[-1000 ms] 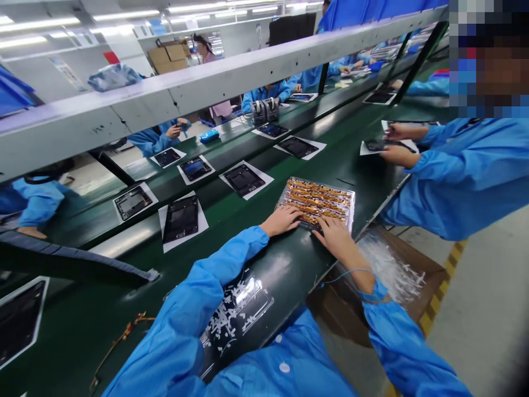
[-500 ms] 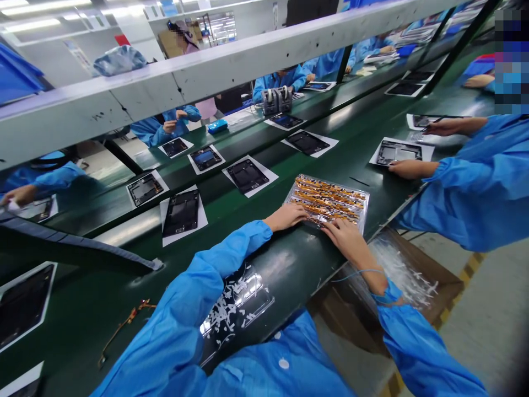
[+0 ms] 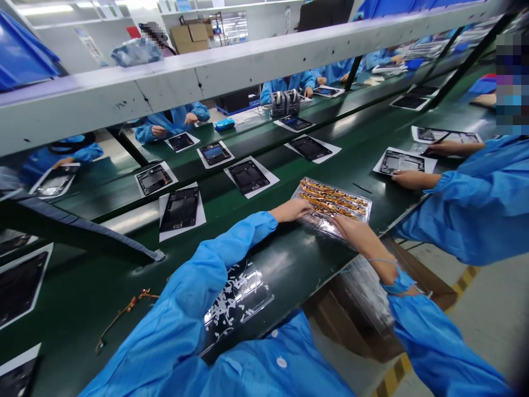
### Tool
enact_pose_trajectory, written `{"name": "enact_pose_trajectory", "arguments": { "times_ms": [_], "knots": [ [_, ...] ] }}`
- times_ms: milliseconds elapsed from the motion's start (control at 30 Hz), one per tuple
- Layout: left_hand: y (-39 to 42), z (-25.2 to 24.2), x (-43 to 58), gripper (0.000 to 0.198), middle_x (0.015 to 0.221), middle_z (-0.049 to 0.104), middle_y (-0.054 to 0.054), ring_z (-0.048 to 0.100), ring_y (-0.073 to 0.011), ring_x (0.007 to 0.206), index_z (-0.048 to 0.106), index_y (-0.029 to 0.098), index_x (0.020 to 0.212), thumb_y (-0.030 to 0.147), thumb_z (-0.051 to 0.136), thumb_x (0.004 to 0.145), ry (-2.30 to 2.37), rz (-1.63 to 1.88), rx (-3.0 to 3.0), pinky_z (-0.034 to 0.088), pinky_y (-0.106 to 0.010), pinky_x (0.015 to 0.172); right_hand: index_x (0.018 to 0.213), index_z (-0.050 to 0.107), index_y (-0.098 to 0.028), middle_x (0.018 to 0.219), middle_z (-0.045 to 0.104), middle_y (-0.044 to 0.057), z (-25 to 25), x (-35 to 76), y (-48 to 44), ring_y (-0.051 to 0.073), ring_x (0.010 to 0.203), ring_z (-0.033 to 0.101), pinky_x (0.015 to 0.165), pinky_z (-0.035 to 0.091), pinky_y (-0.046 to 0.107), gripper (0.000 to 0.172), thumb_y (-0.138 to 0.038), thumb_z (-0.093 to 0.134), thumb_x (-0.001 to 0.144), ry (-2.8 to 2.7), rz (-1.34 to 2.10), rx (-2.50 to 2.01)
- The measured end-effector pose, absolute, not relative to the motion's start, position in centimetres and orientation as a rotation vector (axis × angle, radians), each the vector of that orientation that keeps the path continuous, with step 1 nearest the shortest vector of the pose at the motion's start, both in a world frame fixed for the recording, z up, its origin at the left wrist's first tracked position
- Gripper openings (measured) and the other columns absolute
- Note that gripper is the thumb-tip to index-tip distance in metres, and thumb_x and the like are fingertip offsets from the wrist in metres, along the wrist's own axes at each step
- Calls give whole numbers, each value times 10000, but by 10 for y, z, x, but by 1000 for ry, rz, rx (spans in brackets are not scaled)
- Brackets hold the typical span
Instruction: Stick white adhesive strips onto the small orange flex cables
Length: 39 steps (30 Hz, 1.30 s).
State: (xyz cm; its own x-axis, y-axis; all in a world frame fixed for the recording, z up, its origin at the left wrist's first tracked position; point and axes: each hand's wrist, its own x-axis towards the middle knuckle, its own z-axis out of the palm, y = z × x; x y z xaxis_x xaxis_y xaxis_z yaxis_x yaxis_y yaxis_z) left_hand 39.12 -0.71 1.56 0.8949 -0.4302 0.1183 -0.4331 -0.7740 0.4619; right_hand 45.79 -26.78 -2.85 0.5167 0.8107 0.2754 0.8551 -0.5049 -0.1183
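Presently, the left hand (image 3: 291, 210) lies on the upper-left edge of a clear plastic tray of orange flex cables (image 3: 334, 201); the right hand (image 3: 355, 231) lies on its lower edge, a blue wrist strap (image 3: 397, 281) around that wrist. Both look flat, not clenched; whether either grasps the tray, cannot tell. Tray sits on a green conveyor belt (image 3: 289, 259), near black device frames on white paper sheets (image 3: 248, 176). Under the left forearm, a plastic sheet with white scraps (image 3: 235, 309). Across the belt, a co-worker's hand (image 3: 413, 178) rests beside another frame (image 3: 401, 162).
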Motion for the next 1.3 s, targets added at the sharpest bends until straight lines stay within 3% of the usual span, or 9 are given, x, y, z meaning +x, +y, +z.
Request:
{"name": "enact_pose_trajectory", "arguments": {
  "times_ms": [167, 367, 533, 733, 867, 1000, 1100, 1200, 1300],
  "knots": [
    [35, 61, 365, 261, 1119, 741, -115, 662, -189, 1004, 733, 109, 1091, 274, 556, 994, -490, -38, 2500, 450, -254, 908, 953, 683, -196, 899, 719, 82, 22, 446, -231, 183, 791, 655, 760, 496, 332, 410, -487, 406, 1036, -1435, -133, -2344],
    [132, 85, 252, 305, 805, 734, -35, 635, -138, 737, 785, 124, 933, 392, 642, 901, -94, -248, 2400, 433, -235, 727, 779, 648, -224, 602, 608, 7, 35, 410, -103, 155, 558, 539, 569, 402, 290, 541, -660, 388, 965, -1665, 360, -1997],
    [187, 54, 137, 314, 728, 701, -31, 590, -122, 660, 775, 119, 835, 404, 647, 869, 326, -252, 2227, 435, -240, 662, 738, 602, -207, 601, 561, -22, 7, 348, 15, 109, 514, 475, 510, 390, 259, 611, -747, 387, 927, -1895, 792, -1735],
    [200, -1, 63, 268, 731, 720, -51, 636, -136, 659, 783, 131, 839, 374, 670, 856, 595, -271, 2034, 501, -255, 661, 808, 639, -177, 637, 571, -36, -24, 304, 81, 96, 543, 518, 553, 446, 258, 572, -696, 447, 951, -2138, 1067, -1625],
    [203, -11, 58, 267, 792, 752, -45, 659, -130, 698, 799, 149, 924, 345, 620, 895, 625, -294, 2044, 530, -260, 727, 944, 732, -216, 683, 652, -6, -33, 313, 98, 145, 588, 584, 573, 457, 288, 559, -697, 448, 924, -2185, 956, -1733],
    [214, -6, 61, 324, 802, 745, -45, 651, -153, 729, 809, 152, 974, 402, 612, 910, 666, -262, 2188, 500, -270, 757, 1127, 741, -208, 1019, 710, 116, -31, 336, 96, 237, 799, 641, 678, 469, 358, 572, -662, 469, 909, -2108, 582, -1935],
    [213, -2, 63, 342, 950, 740, -104, 655, -214, 884, 788, 121, 1050, 365, 577, 936, 711, -162, 2346, 468, -299, 811, 1216, 711, -195, 1200, 639, 182, -27, 341, 82, 273, 813, 626, 622, 426, 374, 617, -664, 434, 926, -2047, 349, -2040],
    [197, -1, 71, 341, 1182, 673, -129, 612, -252, 1093, 723, 149, 1206, 311, 551, 960, 680, -49, 2484, 440, -305, 885, 1140, 726, -240, 1173, 643, 138, -28, 329, 68, 246, 800, 622, 599, 407, 349, 552, -670, 451, 931, -2079, 299, -2000],
    [178, -3, 81, 336, 1218, 628, -108, 588, -257, 1132, 694, 204, 1247, 341, 585, 961, 593, -25, 2578, 433, -306, 896, 1019, 733, -254, 1084, 659, 93, -38, 309, 61, 213, 799, 622, 605, 418, 324, 461, -632, 482, 936, -2131, 350, -1901]
  ]
}}
